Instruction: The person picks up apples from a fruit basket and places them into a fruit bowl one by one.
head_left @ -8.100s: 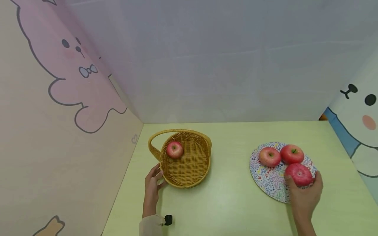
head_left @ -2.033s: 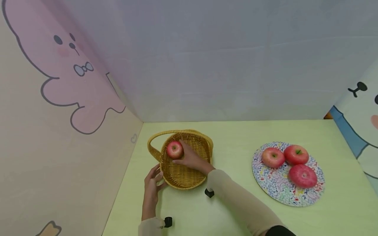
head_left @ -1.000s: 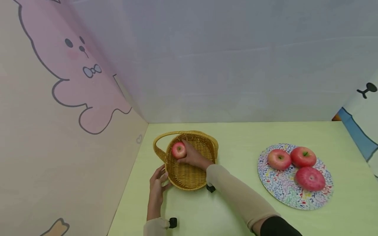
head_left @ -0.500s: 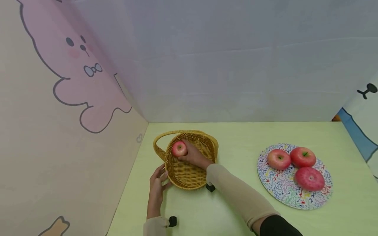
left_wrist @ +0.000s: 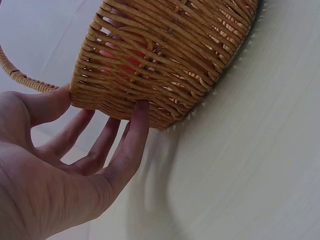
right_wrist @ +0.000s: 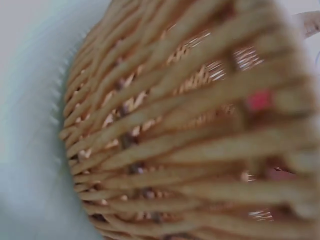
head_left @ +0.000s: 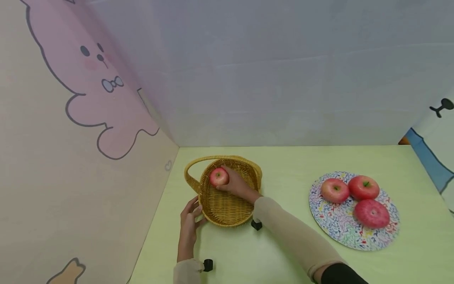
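In the head view a round wicker basket (head_left: 227,211) with a hoop handle (head_left: 193,163) stands on the left of the table. Inside it, toward the upper left, my right hand (head_left: 235,183) grips a red apple (head_left: 219,177), thumb and fingers on its right side. My left hand (head_left: 189,217) holds the basket's left side. Close up in the left wrist view, the left thumb (left_wrist: 52,104) is at the rim and a fingertip presses the woven wall (left_wrist: 170,65). In the right wrist view the blurred basket wall (right_wrist: 200,145) hides most of the right hand.
On the right of the pale yellow-green table (head_left: 283,173) lies a round, colourfully patterned plate (head_left: 333,228). It bears three apples, one of them turned stem-down (head_left: 371,213). A wall stands behind the table, with a printed cartoon panel (head_left: 117,106) to the left.
Since eight seconds ago my right hand has left the apple on the plate and reached into the basket. Over the last second the gripped apple shifts slightly right and back. My left hand stays at the basket.
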Motion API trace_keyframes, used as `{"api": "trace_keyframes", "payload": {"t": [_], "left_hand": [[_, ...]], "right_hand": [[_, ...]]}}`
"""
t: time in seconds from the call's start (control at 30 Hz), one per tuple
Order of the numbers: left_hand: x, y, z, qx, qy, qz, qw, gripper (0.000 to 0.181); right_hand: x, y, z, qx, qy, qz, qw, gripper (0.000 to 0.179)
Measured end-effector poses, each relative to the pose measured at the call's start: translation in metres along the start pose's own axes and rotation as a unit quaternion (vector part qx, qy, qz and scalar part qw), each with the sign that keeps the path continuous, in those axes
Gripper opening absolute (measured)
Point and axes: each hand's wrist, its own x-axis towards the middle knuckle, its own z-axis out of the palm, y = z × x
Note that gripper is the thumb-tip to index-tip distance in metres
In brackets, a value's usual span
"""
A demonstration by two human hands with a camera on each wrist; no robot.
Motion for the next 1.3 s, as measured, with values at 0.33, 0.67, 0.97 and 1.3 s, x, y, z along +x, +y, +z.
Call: {"api": "trace_keyframes", "payload": {"t": [0.33, 0.67, 0.97, 1.3], "left_hand": [[-0.002, 0.001, 0.001, -0.006, -0.005, -0.005, 1.0, 0.049], [-0.001, 0.0, 0.0, -0.012, -0.007, -0.014, 0.9998, 0.048], [-0.002, -0.001, -0.001, -0.012, -0.006, -0.018, 0.9997, 0.048], [0.002, -0.002, -0.002, -0.013, -0.005, -0.011, 0.9998, 0.047]], "right_hand": [[-0.019, -0.013, -0.018, 0.023, 0.014, -0.023, 0.9994, 0.087], [-0.046, -0.022, -0.035, 0.043, 0.008, -0.031, 0.9985, 0.086], [-0.069, -0.035, -0.049, 0.093, -0.007, -0.048, 0.9945, 0.086], [-0.095, -0.053, -0.068, 0.113, -0.002, -0.082, 0.9901, 0.085]]}}
